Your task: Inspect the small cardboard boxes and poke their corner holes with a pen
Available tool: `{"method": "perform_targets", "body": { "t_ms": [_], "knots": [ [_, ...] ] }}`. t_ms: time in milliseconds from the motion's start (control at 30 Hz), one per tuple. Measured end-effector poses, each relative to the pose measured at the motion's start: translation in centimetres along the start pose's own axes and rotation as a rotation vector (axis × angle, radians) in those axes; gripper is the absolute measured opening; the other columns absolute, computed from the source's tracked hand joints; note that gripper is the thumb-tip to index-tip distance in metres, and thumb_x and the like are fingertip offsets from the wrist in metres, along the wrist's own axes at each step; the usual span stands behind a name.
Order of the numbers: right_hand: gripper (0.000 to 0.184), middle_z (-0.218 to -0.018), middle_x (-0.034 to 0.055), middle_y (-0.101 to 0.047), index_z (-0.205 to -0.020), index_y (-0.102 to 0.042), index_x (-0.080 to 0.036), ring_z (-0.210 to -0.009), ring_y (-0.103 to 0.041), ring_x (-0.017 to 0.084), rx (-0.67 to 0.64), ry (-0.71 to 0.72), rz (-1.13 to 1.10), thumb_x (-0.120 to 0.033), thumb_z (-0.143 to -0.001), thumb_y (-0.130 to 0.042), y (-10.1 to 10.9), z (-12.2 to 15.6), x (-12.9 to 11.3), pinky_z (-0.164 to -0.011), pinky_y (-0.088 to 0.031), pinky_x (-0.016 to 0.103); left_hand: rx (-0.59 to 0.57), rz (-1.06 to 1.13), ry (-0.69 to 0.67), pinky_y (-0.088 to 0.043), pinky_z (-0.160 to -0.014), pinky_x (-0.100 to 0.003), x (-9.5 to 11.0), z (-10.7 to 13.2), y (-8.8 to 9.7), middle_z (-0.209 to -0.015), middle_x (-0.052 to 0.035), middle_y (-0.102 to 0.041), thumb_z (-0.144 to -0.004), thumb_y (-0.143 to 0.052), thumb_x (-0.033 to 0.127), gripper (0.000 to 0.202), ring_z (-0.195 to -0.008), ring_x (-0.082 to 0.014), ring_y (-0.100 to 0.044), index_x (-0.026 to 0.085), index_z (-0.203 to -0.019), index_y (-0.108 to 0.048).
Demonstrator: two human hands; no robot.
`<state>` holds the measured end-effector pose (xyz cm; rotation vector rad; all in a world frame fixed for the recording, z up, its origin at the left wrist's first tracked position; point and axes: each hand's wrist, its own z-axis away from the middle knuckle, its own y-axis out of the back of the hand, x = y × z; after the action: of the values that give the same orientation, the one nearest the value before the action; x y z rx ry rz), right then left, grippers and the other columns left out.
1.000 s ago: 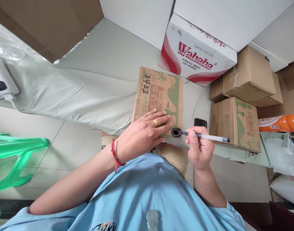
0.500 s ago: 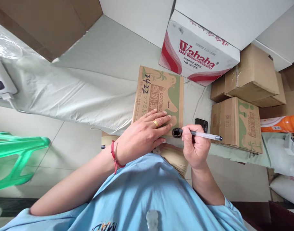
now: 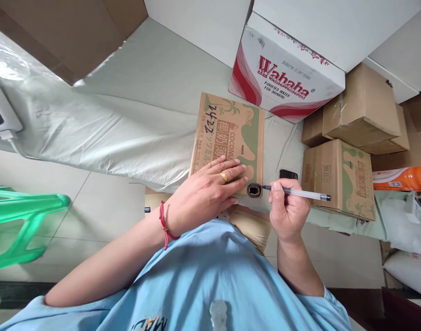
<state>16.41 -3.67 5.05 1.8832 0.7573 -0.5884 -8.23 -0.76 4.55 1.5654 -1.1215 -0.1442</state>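
Observation:
A brown cardboard box (image 3: pixel 231 133) with green print and the handwritten number 2422 lies before me on the cloth. My left hand (image 3: pixel 213 188) rests flat on its near part, fingers stretched out, hiding some of the print. At the box's near right corner is a thick dark oval ring (image 3: pixel 254 190) with an opening in its middle; whether it is drawn or a separate piece I cannot tell. Between thumb and fingers my right hand (image 3: pixel 289 211) grips a clear pen (image 3: pixel 307 194), its dark tip at the right edge of the ring.
Behind stands a white and red water carton (image 3: pixel 286 78). Several cardboard boxes (image 3: pixel 337 177), an orange bottle (image 3: pixel 403 177) and a black object (image 3: pixel 288 174) are to the right. A white device (image 3: pixel 3 110) with a cable and a green stool (image 3: pixel 27 225) are at left.
My right hand has shifted right with the pen, so its tip has moved from over the ring to the ring's right edge. My left hand stays on the box.

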Motion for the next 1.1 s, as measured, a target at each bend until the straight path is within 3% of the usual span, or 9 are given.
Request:
{"method": "perform_targets", "body": {
  "t_ms": [267, 567, 933, 1100],
  "knots": [
    [0.026, -0.065, -0.0043, -0.061, -0.093, -0.069, -0.024, -0.053, -0.057, 0.013, 0.001, 0.001, -0.029, -0.040, -0.111, -0.061, 0.5, 0.4, -0.3, -0.055, -0.047, 0.026, -0.003, 0.017, 0.015, -0.042, -0.138, -0.055, 0.1, 0.0, 0.0, -0.162, -0.0130, -0.068, -0.105, -0.074, 0.027, 0.048, -0.157, -0.0317, -0.059, 0.020, -0.152, -0.070],
    [0.013, -0.078, -0.0010, -0.069, -0.108, -0.072, -0.024, -0.066, -0.066, 0.014, -0.089, 0.026, -0.162, -0.034, -0.111, -0.064, -0.8, 1.1, -0.3, -0.064, -0.055, 0.027, 0.004, -0.014, 0.004, -0.043, -0.138, -0.053, -0.1, 0.1, -0.1, -0.162, -0.0154, -0.066, -0.107, -0.071, 0.030, 0.052, -0.158, -0.0319, -0.058, 0.012, -0.155, -0.065],
    [0.011, -0.074, -0.0024, -0.068, -0.106, -0.071, -0.023, -0.058, -0.063, 0.012, -0.145, 0.050, -0.162, -0.031, -0.110, -0.065, -0.6, 1.3, -0.7, -0.057, -0.050, 0.025, 0.003, -0.012, 0.005, -0.044, -0.137, -0.053, 0.0, 0.0, 0.0, -0.161, -0.0137, -0.067, -0.108, -0.070, 0.031, 0.049, -0.157, -0.0323, -0.060, 0.014, -0.154, -0.066],
    [0.007, -0.069, -0.0051, -0.063, -0.104, -0.071, -0.023, -0.056, -0.061, 0.011, -0.152, 0.064, -0.184, -0.025, -0.109, -0.066, -0.3, 1.3, -0.8, -0.055, -0.047, 0.023, 0.016, -0.040, -0.018, -0.046, -0.136, -0.053, -0.1, 0.1, -0.1, -0.161, -0.0154, -0.068, -0.108, -0.071, 0.031, 0.050, -0.156, -0.0329, -0.061, 0.009, -0.152, -0.066]
  ]
}}
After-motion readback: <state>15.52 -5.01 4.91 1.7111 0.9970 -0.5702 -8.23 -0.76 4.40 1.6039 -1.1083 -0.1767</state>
